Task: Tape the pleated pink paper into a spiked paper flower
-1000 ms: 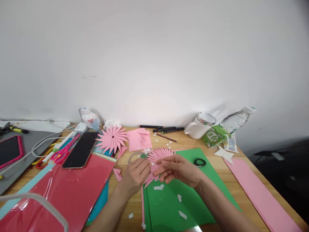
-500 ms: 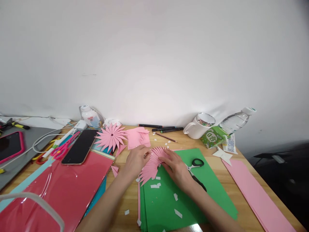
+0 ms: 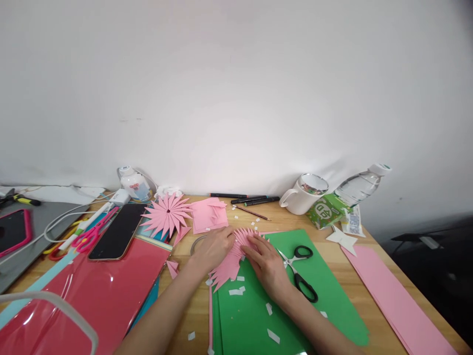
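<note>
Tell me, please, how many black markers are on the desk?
3: the left marker, middle marker and right marker, all near the wall, left of the white mug. Others may be hidden.

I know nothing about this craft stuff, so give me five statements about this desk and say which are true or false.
1. Fingers of the right hand touch the pleated pink paper piece. True.
2. The right hand grips the black-handled metal scissors. False: they lie open on the large green paper sheets.
3. The white mug with a shiny lining is left of the clear plastic bottle. True.
4. The round, spiky pink paper rosette lies on the green sheets. False: it lies to their left.
5. Pink-handled scissors lie beside a dark-screened rectangular phone. True.
</note>
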`<state>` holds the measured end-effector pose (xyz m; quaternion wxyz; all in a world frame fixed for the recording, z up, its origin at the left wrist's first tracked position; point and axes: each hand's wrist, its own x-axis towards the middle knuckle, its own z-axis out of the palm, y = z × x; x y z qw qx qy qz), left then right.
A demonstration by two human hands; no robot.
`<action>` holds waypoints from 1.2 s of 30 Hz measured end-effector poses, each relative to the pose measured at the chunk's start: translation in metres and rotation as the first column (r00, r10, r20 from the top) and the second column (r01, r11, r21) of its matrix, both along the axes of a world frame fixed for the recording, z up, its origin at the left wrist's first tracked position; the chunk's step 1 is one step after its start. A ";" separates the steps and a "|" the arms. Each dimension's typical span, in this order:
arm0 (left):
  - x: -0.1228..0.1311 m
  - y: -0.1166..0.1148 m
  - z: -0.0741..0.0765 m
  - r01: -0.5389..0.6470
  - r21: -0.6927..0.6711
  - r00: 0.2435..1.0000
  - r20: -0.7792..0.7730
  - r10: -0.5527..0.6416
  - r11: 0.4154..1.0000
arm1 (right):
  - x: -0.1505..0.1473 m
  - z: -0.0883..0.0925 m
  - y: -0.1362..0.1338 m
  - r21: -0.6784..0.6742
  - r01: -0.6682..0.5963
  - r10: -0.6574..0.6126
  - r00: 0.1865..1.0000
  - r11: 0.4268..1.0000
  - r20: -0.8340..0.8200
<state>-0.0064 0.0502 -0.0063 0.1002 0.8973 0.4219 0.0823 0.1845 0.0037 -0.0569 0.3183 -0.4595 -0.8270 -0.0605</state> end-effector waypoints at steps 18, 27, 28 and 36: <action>0.006 -0.001 0.005 0.035 0.063 0.993 -0.112 -0.028 0.997 | -0.006 -0.007 -0.002 0.060 0.045 -0.043 0.999 0.997 -0.033; 0.010 0.000 0.013 0.100 0.066 0.975 -0.204 -0.085 0.993 | -0.006 -0.004 -0.001 0.025 0.026 -0.025 0.999 0.999 -0.037; 0.011 0.000 0.013 0.105 0.068 0.973 -0.212 -0.088 0.992 | -0.006 -0.003 -0.001 0.026 0.027 -0.026 0.999 0.999 -0.039; 0.012 0.002 0.013 0.164 0.097 0.961 -0.240 -0.137 0.982 | -0.008 0.002 -0.003 -0.022 0.035 -0.035 0.999 0.999 0.005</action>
